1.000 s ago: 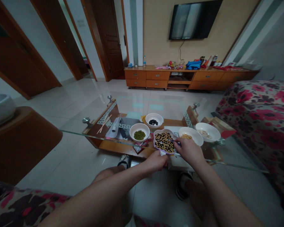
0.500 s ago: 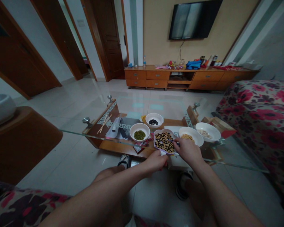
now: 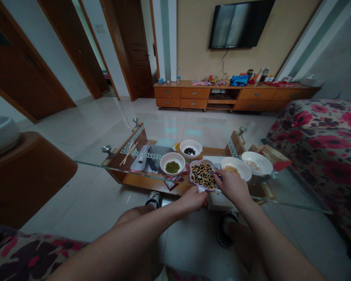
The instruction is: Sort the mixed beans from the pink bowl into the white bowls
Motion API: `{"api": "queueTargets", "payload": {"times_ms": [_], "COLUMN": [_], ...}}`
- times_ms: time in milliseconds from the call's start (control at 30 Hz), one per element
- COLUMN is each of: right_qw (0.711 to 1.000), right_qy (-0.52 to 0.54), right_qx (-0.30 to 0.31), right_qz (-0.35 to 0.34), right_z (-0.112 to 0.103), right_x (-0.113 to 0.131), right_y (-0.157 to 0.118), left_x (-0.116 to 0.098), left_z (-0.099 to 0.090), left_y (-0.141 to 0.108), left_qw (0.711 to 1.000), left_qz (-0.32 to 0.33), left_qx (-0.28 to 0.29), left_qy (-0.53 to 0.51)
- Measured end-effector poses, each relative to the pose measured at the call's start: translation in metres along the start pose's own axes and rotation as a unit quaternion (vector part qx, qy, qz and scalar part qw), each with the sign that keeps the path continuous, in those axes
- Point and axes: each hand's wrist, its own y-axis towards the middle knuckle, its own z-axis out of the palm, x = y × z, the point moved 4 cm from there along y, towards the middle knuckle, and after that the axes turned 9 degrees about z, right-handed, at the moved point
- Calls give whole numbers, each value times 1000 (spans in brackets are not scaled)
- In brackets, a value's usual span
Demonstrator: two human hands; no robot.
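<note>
The right hand (image 3: pixel 232 186) pinches a thin metal utensil (image 3: pixel 213 173), its tip among the mixed beans (image 3: pixel 203 176); the left hand (image 3: pixel 191 200) curls closed on the near rim of the scalloped dish (image 3: pixel 193 183), on the glass-topped worktop (image 3: pixel 146 186); that firm hold keeps the dish steady.

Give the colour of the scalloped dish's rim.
The scalloped dish has a purple rim, best seen in the head view.

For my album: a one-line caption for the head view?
Left hand and right hand at a purple-rimmed flower-shaped white dish of mixed beans on a glass table.
</note>
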Motion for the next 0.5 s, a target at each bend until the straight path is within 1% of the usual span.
{"api": "queueTargets", "payload": {"times_ms": [300,500], "right_qw": [1000,1000], "right_qy": [-12,-5], "right_qx": [14,6], "right_qz": [5,0], "right_z": [4,4], "right_x": [0,-1], "right_y": [2,1], "left_x": [-4,-6], "left_z": [0,-1], "left_y": [-2,-3], "left_qw": [1000,1000], "left_qz": [3,1], "left_qx": [-2,2], "left_qy": [-1,11]}}
